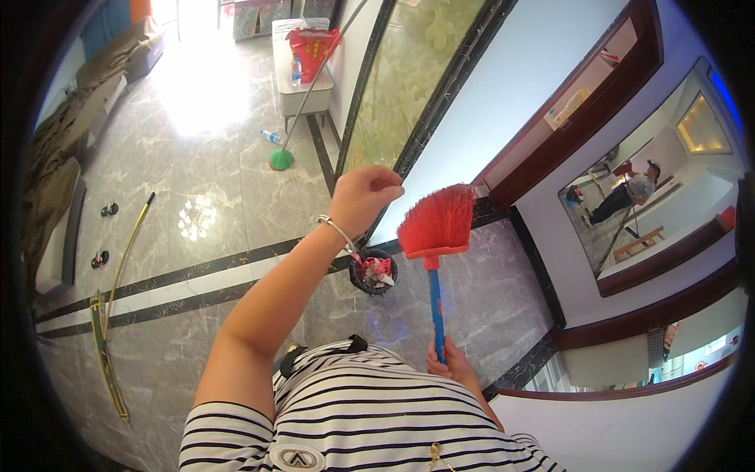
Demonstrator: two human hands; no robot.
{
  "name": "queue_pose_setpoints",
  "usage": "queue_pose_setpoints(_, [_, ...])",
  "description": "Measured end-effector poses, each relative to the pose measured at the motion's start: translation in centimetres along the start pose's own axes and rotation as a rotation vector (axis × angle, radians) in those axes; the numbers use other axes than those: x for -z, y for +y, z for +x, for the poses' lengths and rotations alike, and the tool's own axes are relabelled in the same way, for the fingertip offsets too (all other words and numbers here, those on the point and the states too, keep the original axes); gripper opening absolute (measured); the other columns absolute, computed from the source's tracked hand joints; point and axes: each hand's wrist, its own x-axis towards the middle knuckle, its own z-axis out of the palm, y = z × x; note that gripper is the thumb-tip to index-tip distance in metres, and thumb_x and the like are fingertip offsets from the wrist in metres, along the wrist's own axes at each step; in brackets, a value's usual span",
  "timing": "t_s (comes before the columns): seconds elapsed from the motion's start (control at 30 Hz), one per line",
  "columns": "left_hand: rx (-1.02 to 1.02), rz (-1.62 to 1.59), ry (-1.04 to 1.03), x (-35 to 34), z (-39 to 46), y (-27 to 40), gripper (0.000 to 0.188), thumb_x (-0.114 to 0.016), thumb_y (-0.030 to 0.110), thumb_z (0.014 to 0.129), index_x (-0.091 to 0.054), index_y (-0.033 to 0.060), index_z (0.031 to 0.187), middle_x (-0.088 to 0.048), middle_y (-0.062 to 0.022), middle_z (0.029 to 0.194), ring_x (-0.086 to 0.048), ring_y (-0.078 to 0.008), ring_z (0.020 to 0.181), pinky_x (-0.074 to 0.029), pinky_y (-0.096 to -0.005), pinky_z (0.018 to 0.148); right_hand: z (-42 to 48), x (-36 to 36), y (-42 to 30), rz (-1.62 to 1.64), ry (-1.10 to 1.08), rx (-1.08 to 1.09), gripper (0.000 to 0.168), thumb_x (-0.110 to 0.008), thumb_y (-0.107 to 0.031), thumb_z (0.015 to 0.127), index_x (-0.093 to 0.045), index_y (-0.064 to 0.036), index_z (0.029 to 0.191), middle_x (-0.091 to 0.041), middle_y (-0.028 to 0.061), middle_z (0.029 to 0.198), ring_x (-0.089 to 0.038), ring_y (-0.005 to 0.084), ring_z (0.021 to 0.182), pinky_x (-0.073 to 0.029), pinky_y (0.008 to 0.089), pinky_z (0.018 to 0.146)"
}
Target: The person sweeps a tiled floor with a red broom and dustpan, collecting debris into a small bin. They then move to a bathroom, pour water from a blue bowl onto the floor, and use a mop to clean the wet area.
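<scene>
My right hand [449,361] grips the blue handle of a broom [437,233], low down near my waist. The broom is held with its red bristles upward. My left hand [367,193] is raised just left of the bristles, apart from them. Its thumb and fingers are drawn together, and nothing shows between them. A metal bangle [339,232] circles the left wrist. Below that wrist, on the floor, stands a black-lined waste bin [374,272] with red and white litter inside.
A yellow-handled flat mop [108,354] lies at left, near two small dark objects. A green-headed long-handled tool [282,159] leans beside a plastic bottle [271,136] and a white cabinet [302,105]. A sofa [65,218] lines the left. A wall mirror [643,177] reflects a person.
</scene>
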Motion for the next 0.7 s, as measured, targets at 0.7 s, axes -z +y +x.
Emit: queue_pose_setpoints(0.7, [0.031,-0.837,0.591,4.5,4.7,-5.9,0.006,-0.057,0.005,0.073,-0.058,-0.0003,0.075,-0.055,-0.0021,0.069,-0.049,-0.0094,0.065,-0.039,-0.0221,0.063,-1.6,0.0,3.4,-0.013,0.043,-0.016,0.052,-0.036,-0.053,0.083,-0.044,-0.003,0.071,-0.036,0.0005,0.043,-0.029,0.0068,0.031,-0.023,0.0196,0.029])
